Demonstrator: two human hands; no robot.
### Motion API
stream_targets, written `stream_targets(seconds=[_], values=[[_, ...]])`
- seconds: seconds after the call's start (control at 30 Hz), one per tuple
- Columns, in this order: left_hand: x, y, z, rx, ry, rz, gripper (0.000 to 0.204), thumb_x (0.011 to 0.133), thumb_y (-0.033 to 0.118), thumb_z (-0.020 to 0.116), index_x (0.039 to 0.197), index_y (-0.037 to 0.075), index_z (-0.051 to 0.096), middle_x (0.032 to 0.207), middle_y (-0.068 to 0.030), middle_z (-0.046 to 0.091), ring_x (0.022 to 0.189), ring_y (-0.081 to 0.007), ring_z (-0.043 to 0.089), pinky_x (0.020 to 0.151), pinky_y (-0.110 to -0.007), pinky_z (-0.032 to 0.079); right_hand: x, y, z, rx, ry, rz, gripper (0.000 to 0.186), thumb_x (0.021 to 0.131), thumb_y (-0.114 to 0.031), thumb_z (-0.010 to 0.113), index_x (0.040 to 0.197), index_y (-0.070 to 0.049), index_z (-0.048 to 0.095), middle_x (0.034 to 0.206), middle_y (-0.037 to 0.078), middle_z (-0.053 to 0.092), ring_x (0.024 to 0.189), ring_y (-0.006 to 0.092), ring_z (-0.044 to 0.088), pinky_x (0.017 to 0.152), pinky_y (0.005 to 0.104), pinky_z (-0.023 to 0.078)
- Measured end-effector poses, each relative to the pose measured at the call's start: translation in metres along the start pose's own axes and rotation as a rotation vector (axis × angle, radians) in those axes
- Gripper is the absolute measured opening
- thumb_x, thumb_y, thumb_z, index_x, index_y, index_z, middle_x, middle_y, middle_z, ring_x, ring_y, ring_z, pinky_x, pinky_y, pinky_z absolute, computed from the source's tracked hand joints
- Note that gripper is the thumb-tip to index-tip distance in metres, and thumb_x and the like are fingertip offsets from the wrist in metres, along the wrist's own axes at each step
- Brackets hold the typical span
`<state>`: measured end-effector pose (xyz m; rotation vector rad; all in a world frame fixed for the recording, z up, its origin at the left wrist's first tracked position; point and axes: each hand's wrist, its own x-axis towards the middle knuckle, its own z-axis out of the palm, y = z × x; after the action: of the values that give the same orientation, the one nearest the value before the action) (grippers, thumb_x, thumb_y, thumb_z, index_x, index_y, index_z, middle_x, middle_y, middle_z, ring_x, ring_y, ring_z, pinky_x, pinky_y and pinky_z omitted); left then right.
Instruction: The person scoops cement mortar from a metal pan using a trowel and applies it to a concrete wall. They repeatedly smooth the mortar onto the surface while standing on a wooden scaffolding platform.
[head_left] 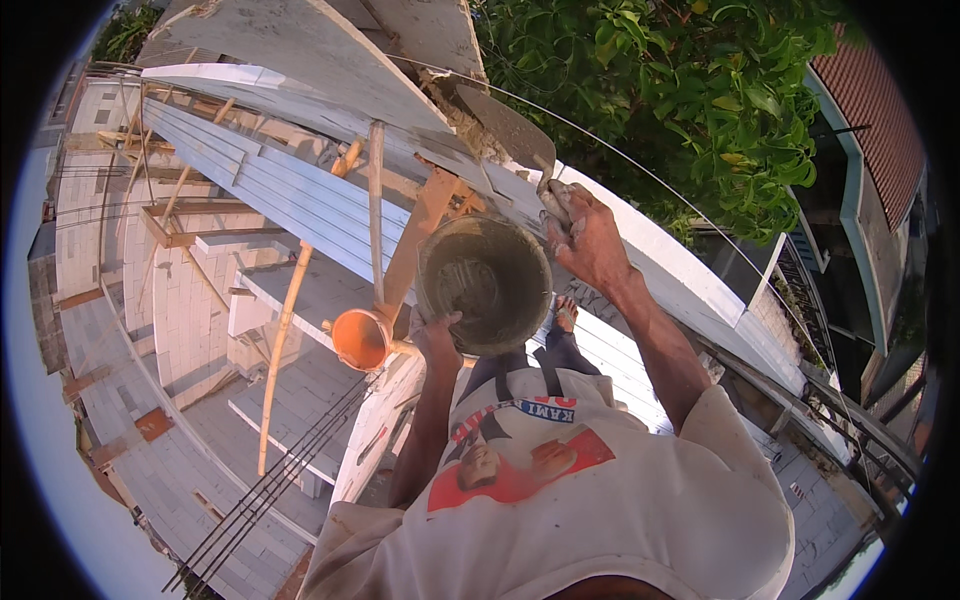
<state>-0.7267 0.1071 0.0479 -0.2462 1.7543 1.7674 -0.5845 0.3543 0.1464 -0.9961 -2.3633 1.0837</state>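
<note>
My left hand [438,332] grips the lower-left rim of a dark bucket [484,285], whose inside is coated with grey mortar. My right hand [583,230] is closed on the handle of a metal trowel [505,125], just above and right of the bucket. The trowel's blade lies against the edge of a grey slab [330,75] overhead, where rough mortar shows. An orange bucket [360,338] sits left of the dark one, beside a wooden pole [376,200] and a brown plank [425,205].
Blue-white metal sheets [280,190], bamboo poles [283,350] and block walls [170,370] lie below on the left, with steel rods near the bottom. My bare foot [565,312] is beside a white ledge [680,280]. Leaves [660,90] and a tiled roof [870,120] are on the right.
</note>
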Motion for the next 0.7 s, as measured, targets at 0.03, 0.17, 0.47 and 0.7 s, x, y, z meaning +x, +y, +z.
stream_targets(seconds=[0.03,0.17,0.47,0.7], values=[[-0.002,0.008,0.004,-0.048,-0.009,-0.007,0.039,0.066,-0.011,0.060,0.103,0.002,0.059,0.093,-0.0066,0.065,0.082,-0.0175,0.062,0.073,-0.032,0.052,-0.026,0.011,-0.002,0.011,-0.053,0.041,0.044,0.080,-0.012,0.068,0.119,0.006,0.058,0.120,0.028,0.060,0.100,0.0441,0.064,0.091,0.0470,0.053],[-0.004,0.026,0.020,-0.034,-0.120,0.154,0.040,0.067,-0.011,0.052,0.106,-0.001,0.059,0.092,-0.0090,0.067,0.077,-0.0173,0.065,0.069,-0.030,0.056,-0.111,0.027,-0.013,-0.010,-0.224,0.182,0.042,0.081,-0.011,0.068,0.119,0.006,0.061,0.115,0.027,0.063,0.097,0.0419,0.065,0.086,0.0450,0.053],[-0.005,0.042,0.044,0.257,-0.396,0.342,0.041,0.070,-0.005,0.055,0.110,-0.010,0.057,0.077,-0.0103,0.068,0.063,-0.0171,0.064,0.064,-0.027,0.054,-0.100,0.031,0.040,-0.509,-0.265,0.028,0.035,0.084,-0.008,0.057,0.118,0.001,0.060,0.112,0.022,0.061,0.085,0.0390,0.069,0.073,0.0470,0.058],[-0.027,0.046,0.061,0.317,-0.367,0.495,0.030,0.064,-0.003,0.059,0.094,-0.006,0.062,0.074,-0.0066,0.064,0.064,-0.0127,0.060,0.061,-0.025,0.050,-0.109,0.031,0.000,-0.614,-0.454,-0.150,0.031,0.086,-0.006,0.054,0.114,0.003,0.062,0.116,0.030,0.061,0.084,0.0364,0.072,0.066,0.0417,0.060]])
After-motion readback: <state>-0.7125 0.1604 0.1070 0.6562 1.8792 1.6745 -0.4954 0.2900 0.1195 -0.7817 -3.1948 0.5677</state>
